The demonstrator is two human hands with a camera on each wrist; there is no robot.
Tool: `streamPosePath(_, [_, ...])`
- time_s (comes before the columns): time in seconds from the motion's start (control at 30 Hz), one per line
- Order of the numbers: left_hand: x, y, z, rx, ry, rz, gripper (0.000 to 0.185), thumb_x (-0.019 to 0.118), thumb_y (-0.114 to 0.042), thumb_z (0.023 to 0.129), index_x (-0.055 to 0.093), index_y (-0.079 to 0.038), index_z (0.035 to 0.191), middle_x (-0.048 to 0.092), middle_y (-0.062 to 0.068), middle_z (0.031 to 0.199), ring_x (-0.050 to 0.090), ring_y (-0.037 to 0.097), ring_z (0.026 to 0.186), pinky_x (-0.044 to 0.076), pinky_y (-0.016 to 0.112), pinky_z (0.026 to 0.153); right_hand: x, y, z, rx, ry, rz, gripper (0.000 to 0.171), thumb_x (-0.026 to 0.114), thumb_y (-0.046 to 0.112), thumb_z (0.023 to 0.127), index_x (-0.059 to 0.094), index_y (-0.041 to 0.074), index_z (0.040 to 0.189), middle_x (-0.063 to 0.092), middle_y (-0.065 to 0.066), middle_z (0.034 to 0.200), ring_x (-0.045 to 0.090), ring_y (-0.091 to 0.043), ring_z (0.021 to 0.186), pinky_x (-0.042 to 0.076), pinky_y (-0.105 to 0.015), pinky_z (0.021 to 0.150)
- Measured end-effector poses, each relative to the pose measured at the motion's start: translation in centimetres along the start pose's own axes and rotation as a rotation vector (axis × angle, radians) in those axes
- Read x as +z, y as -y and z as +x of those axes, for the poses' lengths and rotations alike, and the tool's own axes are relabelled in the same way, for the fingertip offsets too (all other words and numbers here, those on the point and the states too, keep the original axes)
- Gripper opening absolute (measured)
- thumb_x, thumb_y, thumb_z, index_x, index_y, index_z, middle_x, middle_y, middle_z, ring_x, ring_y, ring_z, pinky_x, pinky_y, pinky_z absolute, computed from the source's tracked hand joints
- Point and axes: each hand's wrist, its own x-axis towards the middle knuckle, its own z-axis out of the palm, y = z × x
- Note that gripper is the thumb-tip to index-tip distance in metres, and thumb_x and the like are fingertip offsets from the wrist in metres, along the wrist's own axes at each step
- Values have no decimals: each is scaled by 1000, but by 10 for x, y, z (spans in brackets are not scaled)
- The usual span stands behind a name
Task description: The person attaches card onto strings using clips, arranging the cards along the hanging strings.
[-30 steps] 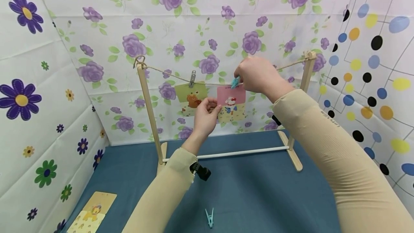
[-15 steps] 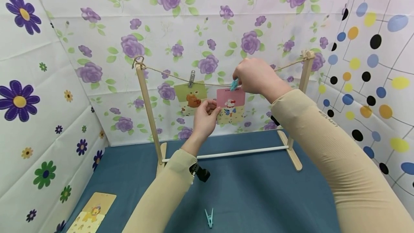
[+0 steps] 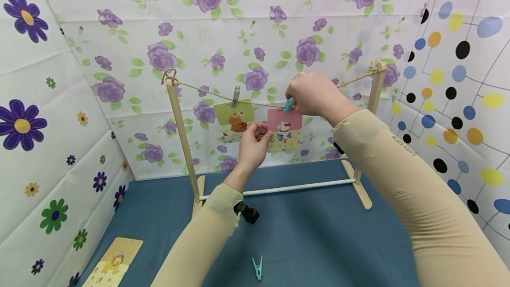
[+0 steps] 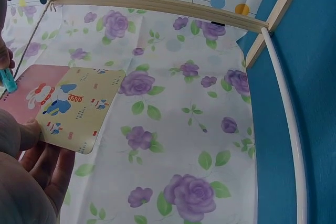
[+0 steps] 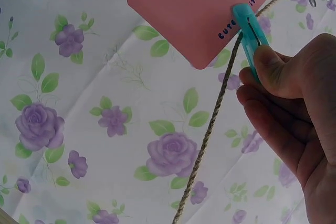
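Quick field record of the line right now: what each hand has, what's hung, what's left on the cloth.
left hand: pinches the lower left edge of the pink card
right hand: pinches the teal peg onto the pink card's top edge at the string
hung: green card under a grey clip
on blue cloth: spare teal peg, yellow card
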Motion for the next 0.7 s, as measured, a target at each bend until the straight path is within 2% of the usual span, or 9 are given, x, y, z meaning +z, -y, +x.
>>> streamPosePath(0.47, [0, 2, 0, 2, -6, -11, 13, 67, -14, 108, 65, -8, 120, 72, 7, 110, 68, 21, 98, 52, 31, 75, 0, 1, 1, -10, 3, -3, 17, 78, 5, 88, 86, 11, 102, 79, -7, 94, 70, -24, 79, 60, -42, 73])
streamPosePath(0.7, [0, 3, 0, -2, 4, -26, 12, 65, -12, 108, 65, -8, 119, 71, 7, 111, 69, 21, 101, 52, 32, 77, 0, 1, 0, -2, 32, 5, 20, 75, 4, 89, 86, 12, 104, 78, -6, 97, 69, -23, 80, 59, -41, 72])
